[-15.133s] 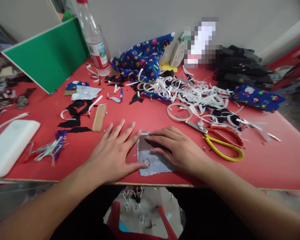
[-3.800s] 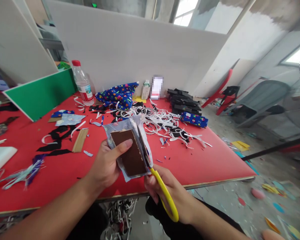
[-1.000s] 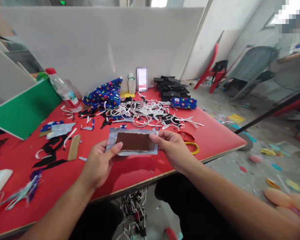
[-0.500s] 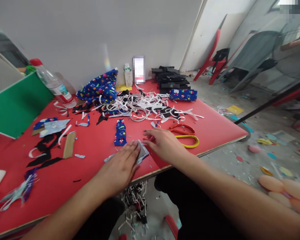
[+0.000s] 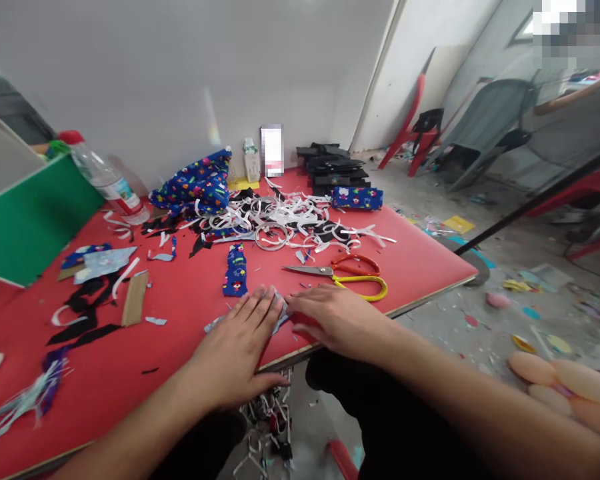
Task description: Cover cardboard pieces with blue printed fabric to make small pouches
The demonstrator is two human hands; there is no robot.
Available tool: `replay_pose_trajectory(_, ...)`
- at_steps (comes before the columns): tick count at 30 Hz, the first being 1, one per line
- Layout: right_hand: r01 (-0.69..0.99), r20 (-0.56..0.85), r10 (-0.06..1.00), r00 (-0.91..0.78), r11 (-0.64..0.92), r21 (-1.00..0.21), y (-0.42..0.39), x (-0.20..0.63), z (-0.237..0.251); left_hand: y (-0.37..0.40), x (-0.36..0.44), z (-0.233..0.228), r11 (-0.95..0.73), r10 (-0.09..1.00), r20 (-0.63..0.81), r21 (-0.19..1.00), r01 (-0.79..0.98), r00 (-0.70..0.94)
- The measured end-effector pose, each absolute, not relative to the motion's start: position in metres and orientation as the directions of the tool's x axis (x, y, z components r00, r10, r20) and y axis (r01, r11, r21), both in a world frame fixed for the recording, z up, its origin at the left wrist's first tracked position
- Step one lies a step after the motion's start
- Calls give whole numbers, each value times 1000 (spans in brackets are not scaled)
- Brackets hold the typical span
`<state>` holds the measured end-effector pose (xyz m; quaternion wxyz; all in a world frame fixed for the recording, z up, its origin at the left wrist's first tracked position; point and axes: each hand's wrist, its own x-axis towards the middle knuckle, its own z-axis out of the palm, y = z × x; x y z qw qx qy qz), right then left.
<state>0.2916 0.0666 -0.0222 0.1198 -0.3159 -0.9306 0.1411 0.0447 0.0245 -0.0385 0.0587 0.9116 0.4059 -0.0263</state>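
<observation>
Head view: both hands lie palm-down on a small pale fabric piece (image 5: 279, 316) near the front edge of the red table (image 5: 180, 303). The left hand (image 5: 240, 350) covers most of it, fingers straight, close together and flat, pointing toward 1 o'clock. Only a grey corner shows between the two hands and a sliver at the left hand's 9 o'clock. The right hand (image 5: 330, 319) rests flat as well, fingers extended and nearly together, pointing toward 9 o'clock, with the tips touching the piece's right border. Neither hand grips anything.

By the look of it, the step in hand is pressing the piece flat against the table. Going on would call for even pressure and for keeping the piece from sliding toward 6 o'clock.

The table's front edge runs just under both wrists, so there is little room at 6 o'clock, and scraps hang below it. The scissors (image 5: 347, 273) lie near the right hand at 1 o'clock, blades pointing at 9 o'clock. A blue fabric strip (image 5: 236, 270) lies at 12 o'clock of the left hand. Beyond both, white cut strips (image 5: 290, 220) crowd the far half of the table. Bare red surface lies open at 9 o'clock, as far as a cardboard strip (image 5: 135, 299).
</observation>
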Motion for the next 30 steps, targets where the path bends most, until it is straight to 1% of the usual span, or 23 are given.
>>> replay_pose_trajectory(2,609,120,652,-749,748,-263,57,289,-19,25,46,-34,-660,734,-125,102,744,668)
replay_pose_trajectory(4,670,68,693,-718,713,-207,57,285,-13,26,46,-31,-668,719,-149,123,734,679)
replay_pose_trajectory(6,752,-13,762,-648,637,-172,73,280,-3,28,46,-30,-681,703,-146,144,718,696)
replay_pose_trajectory(7,781,-12,791,-612,602,-164,86,277,2,29,45,-30,-685,701,-131,150,713,701)
replay_pose_trajectory(10,822,74,843,-533,537,-189,136,264,8,29,46,-32,-688,706,-85,150,710,703)
replay_pose_trajectory(13,831,113,869,-482,494,-255,178,248,-2,29,47,-35,-665,727,-91,153,731,680)
replay_pose_trajectory(16,819,126,870,-477,492,-295,198,239,-14,27,49,-38,-617,766,-89,179,767,637)
replay_pose_trajectory(18,800,162,857,-489,514,-309,200,241,-14,26,48,-39,-586,785,-83,226,778,614)
replay_pose_trajectory(20,776,209,841,-500,542,-323,193,247,-7,25,45,-37,-554,798,-58,322,767,600)
replay_pose_trajectory(22,754,246,828,-504,560,-343,177,253,4,24,40,-33,-500,837,39,459,734,546)
replay_pose_trajectory(23,743,265,825,-500,565,-358,166,255,9,24,38,-30,-461,871,119,533,709,477)
replay_pose_trajectory(25,708,303,814,-495,580,-403,142,256,15,27,34,-22,-348,937,254,708,614,238)
replay_pose_trajectory(26,642,342,799,-495,602,-475,129,254,15,29,34,-18,-281,958,271,805,523,98)
replay_pose_trajectory(27,563,376,765,-523,641,-521,117,252,13,32,34,-15,-212,970,240,894,394,-22)
replay_pose_trajectory(28,479,407,701,-586,704,-524,106,250,10,35,35,-12,-153,978,183,957,245,-104)
replay_pose_trajectory(29,411,424,630,-650,762,-501,98,248,6,38,37,-10,-114,978,130,988,105,-161)
replay_pose_trajectory(30,362,441,569,-694,806,-469,91,246,2,40,39,-8,-94,976,93,996,6,-195)
